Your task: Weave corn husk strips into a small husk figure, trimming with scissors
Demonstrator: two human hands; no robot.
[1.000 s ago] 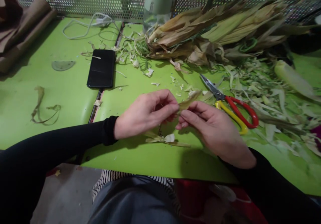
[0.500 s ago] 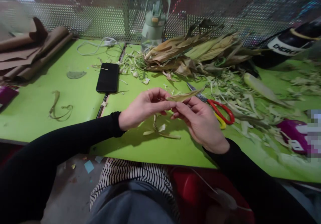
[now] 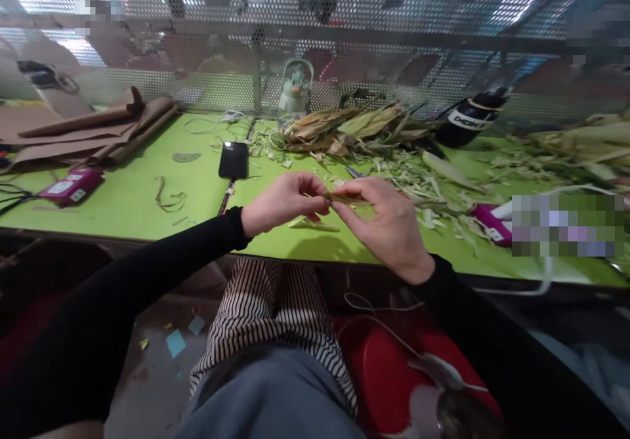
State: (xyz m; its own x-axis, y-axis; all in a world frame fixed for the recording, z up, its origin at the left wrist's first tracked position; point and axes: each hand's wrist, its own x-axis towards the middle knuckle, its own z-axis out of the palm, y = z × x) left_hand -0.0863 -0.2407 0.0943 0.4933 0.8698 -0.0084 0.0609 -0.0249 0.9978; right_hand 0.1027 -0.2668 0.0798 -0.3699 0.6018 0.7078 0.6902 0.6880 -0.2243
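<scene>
My left hand and my right hand meet above the green table, thumbs and fingers pinched together. Between their fingertips is a thin strip of dried corn husk, partly covered by the right fingers. Below the hands lies a pale piece of husk on the tabletop. Scissors rest just behind my right hand, which hides most of the handles. Beyond them is a heap of dry corn husks, with shredded husk scattered to the right.
A phone lies left of the hands, near a curled husk strip. A pale green bottle and a black bottle stand along the perforated screen. Brown paper and a purple box are at left.
The view has tilted up and shows more of the table. My right thumb and forefinger have closed in on the husk strip beside the left fingertips; its raised end no longer shows above the hand.
</scene>
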